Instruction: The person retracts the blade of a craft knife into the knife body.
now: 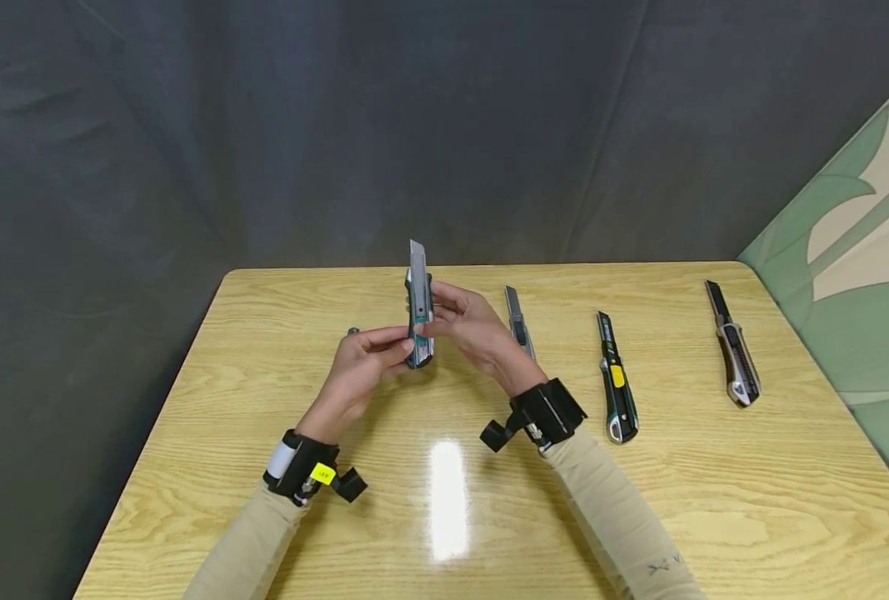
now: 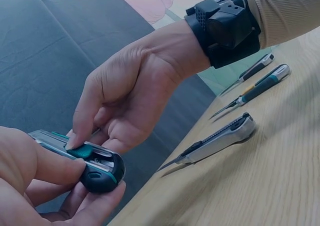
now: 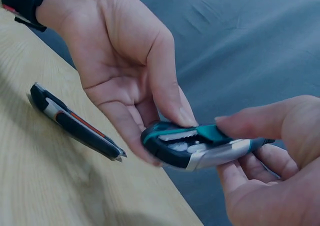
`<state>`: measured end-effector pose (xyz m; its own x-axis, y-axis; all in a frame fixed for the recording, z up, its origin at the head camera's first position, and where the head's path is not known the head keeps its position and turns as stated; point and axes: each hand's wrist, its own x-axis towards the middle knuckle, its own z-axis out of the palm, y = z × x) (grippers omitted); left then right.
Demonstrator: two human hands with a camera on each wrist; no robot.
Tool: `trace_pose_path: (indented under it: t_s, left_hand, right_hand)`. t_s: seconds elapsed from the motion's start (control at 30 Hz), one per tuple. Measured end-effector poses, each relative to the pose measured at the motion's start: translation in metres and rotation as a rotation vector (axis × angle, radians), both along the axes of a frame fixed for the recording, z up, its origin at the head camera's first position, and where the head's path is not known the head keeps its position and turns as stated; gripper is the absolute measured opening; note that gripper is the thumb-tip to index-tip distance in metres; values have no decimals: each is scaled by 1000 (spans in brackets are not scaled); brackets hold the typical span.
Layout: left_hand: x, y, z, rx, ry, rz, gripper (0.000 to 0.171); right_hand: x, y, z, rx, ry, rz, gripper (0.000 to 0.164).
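A snap-off utility knife (image 1: 419, 312) with a grey and dark body is held above the table, its blade extended and pointing away. My left hand (image 1: 357, 371) pinches the near end of its handle between thumb and fingers. From the other side my right hand (image 1: 477, 333) grips the knife, its thumb on the green slider (image 2: 82, 151), as the left wrist view shows. In the right wrist view both the left hand (image 3: 120, 61) and the right hand (image 3: 285, 156) hold the knife (image 3: 215, 158). The blade is hidden in that view.
On the wooden table (image 1: 384, 517) lie a silver cutter (image 1: 517, 321), a black-and-green cutter with a yellow slider (image 1: 618, 379) and a brown-and-silver one (image 1: 736, 358). A dark cutter with an orange stripe (image 3: 75, 123) lies beyond my left hand. A dark curtain (image 1: 444, 125) hangs behind.
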<state>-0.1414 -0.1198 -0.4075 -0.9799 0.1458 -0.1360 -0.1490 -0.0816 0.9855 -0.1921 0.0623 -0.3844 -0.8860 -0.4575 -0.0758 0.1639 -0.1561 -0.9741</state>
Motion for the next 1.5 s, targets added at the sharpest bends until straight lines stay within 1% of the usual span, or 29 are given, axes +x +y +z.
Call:
trace_pose_path:
  t_s: [0.1, 0.2, 0.33, 0.47, 0.57, 0.77, 0.97, 1.13, 1.37, 1.5]
  left_hand:
    - [0, 0, 1, -6, 20, -8, 30]
    - [0, 1, 1, -5, 26, -4, 31]
    - [-1, 2, 2, 1, 19, 17, 30]
    - [-2, 3, 2, -5, 17, 31, 29]
    - [-3, 3, 0, -16, 18, 26, 29]
    - [-3, 2, 0, -12, 20, 27, 28]
    - [-4, 2, -2, 1, 7, 32, 27]
    - [-4, 5, -3, 0, 10, 32, 27]
    - [-2, 6, -3, -21, 17, 28, 25]
    - [-2, 6, -3, -20, 24, 30, 25]
  right_hand:
    - [1, 1, 1, -7, 23, -20, 49]
    - [3, 3, 3, 35, 44, -60, 39]
    - [4, 5, 5, 114, 69, -104, 37]
    - [3, 5, 4, 142, 64, -114, 33]
    - [2, 6, 3, 150, 59, -122, 32]
    - [1, 4, -2, 176, 86, -129, 33]
    - [0, 2, -6, 208, 72, -132, 33]
    - [-1, 3, -7, 210, 59, -131, 32]
    - [0, 3, -5, 238, 84, -112, 31]
    - [0, 3, -5, 257, 84, -100, 32]
